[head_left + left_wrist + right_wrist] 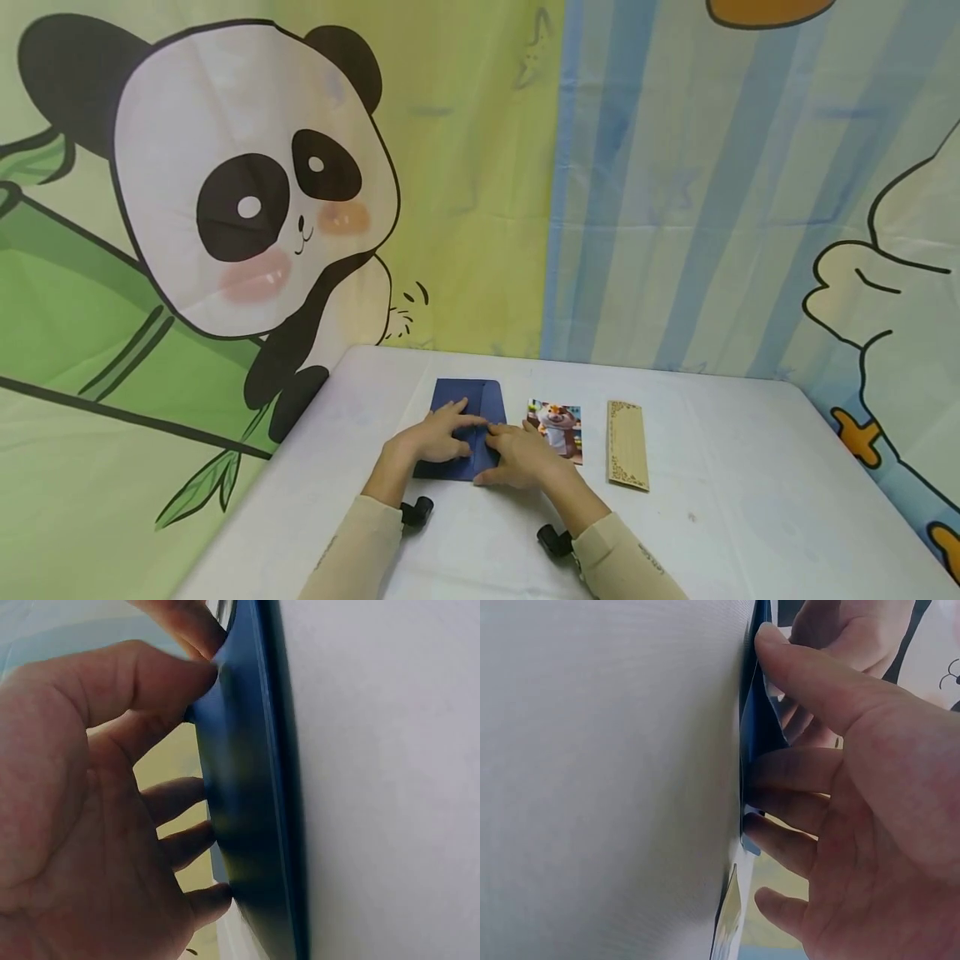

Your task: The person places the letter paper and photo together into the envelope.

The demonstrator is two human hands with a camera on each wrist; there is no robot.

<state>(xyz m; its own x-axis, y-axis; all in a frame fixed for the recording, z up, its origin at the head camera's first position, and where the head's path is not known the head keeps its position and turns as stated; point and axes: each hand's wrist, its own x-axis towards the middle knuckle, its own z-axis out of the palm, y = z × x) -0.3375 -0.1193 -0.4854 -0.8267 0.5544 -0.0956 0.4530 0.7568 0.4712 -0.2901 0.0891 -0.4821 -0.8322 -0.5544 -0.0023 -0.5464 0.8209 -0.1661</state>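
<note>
Envelope (pixel 487 404) touched by left grip (pixel 435 437) and right grip (pixel 521 457), fingers parted.

No word, brand or number can be read. A faint line along the tan card (pixel 628 446) may be print, but it is too small to make out; the dark markings on the left sleeve (pixel 358 546) and right sleeve (pixel 622 557) are likewise illegible.

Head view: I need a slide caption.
Left hand and right hand on a blue envelope, with a picture and tan card also on the white table.
</note>
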